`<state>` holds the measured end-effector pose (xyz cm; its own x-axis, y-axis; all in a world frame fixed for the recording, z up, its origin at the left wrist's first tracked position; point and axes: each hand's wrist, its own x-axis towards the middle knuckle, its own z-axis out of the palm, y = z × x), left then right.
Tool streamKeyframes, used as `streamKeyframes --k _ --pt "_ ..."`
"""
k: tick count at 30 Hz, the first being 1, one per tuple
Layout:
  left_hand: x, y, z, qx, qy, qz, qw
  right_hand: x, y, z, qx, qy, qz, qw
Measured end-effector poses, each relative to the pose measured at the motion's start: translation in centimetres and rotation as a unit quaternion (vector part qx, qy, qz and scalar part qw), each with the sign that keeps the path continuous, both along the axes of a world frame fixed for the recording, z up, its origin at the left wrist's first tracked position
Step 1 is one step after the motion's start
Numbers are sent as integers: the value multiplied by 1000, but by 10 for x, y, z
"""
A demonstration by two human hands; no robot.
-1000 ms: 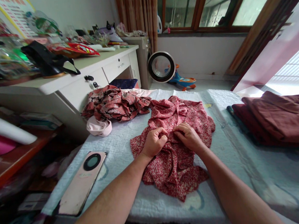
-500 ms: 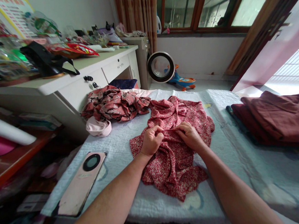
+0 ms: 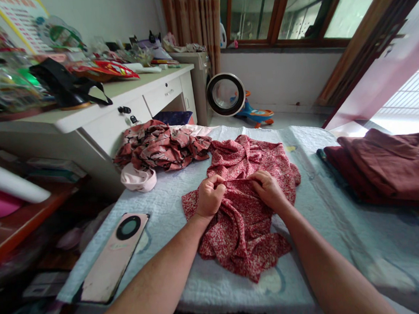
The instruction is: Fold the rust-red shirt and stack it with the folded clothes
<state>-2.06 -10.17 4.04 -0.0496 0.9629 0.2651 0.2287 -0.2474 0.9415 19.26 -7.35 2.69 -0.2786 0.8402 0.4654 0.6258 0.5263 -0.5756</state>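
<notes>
A crumpled red garment with a small pale floral print [image 3: 243, 236] lies in front of me on the light blue quilted cover [image 3: 164, 228]. My left hand [image 3: 211, 194] is closed, pinching an edge of the cloth between thumb and fingers. My right hand [image 3: 266, 190] pinches the same edge a short way to the right. Between them the edge is stretched in a nearly straight line. The garment's exact kind is hidden by its folds.
Behind on the left lie a bunched pink-and-black patterned cloth [image 3: 161, 146] and a pale pink band [image 3: 138, 178]. A phone-shaped pink item [image 3: 112, 261] rests near the left edge. Folded dark red clothes [image 3: 391, 167] are stacked at right. A cluttered desk [image 3: 124, 93] stands at left.
My hands have moved slightly apart along the garment's edge, the left one leftward and the right one rightward. More of the edge shows taut between them.
</notes>
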Motion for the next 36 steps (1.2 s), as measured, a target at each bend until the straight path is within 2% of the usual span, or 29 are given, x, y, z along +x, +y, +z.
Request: streamKeyframes --k 7,18,20,24,26,32,36 --pt "-1 0 1 -26 -51 1 998 0 1 -2 -1 7 -9 1000" --pt "-2 1 4 -31 -69 -2 997 0 -3 2 -19 17 -61 998" --pt "-2 1 5 -32 -63 -41 997 -1 -3 4 -5 24 -57 998" --pt "-2 1 6 -62 -15 -193 979 -1 -2 4 8 51 -54 997" --pt "-1 0 5 -73 15 -235 969 0 -1 3 0 73 -74 995" --pt "-1 -2 6 -64 27 -246 967 4 0 2 -10 100 -168 981" --pt "0 -3 6 -39 84 -236 967 4 0 2 -7 93 -157 983"
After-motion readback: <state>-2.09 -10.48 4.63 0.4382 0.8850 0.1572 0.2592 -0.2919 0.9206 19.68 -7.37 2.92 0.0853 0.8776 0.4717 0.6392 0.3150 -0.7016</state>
